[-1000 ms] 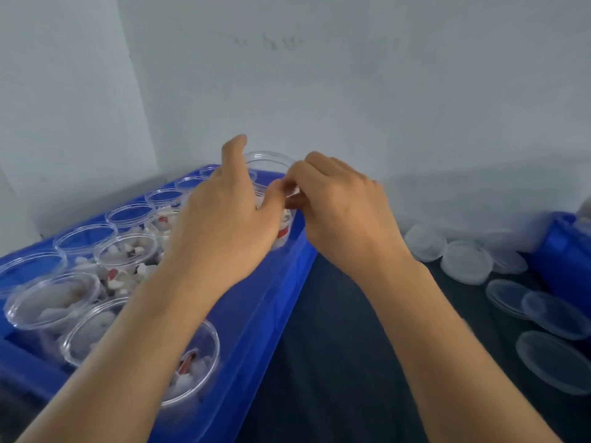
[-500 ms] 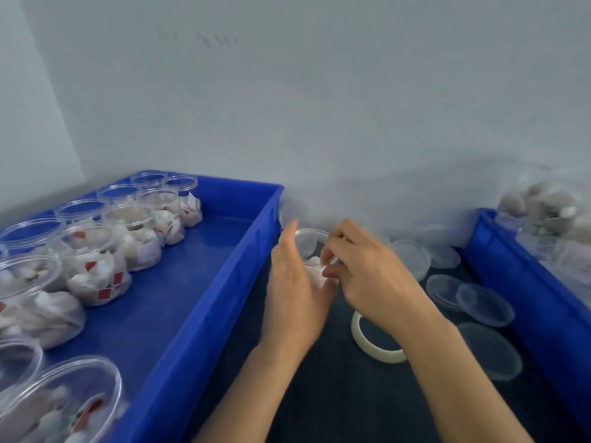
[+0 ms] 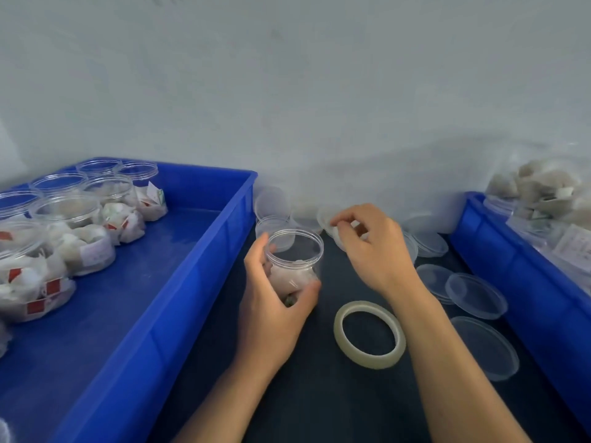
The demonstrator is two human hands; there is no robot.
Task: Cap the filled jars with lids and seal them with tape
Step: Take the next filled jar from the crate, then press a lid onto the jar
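My left hand [image 3: 271, 302] grips a clear plastic jar [image 3: 295, 260] filled with white packets. The jar stands upright and uncapped on the dark table between the two blue crates. My right hand [image 3: 374, 247] is just right of the jar and further back, its fingertips on a clear lid [image 3: 329, 222] near the wall. Whether it has lifted that lid is unclear. A roll of clear tape [image 3: 369, 338] lies flat on the table in front of my right hand, under my right forearm.
A blue crate [image 3: 179, 302] on the left holds several open filled jars [image 3: 80, 238]. Several loose clear lids [image 3: 473, 295] lie at the right and by the wall. Another blue crate [image 3: 518, 282] at the right edge holds bagged packets [image 3: 543, 187].
The jar came out of the left crate and now stands on the dark table. My right hand let go of it and reached back right to the lids.
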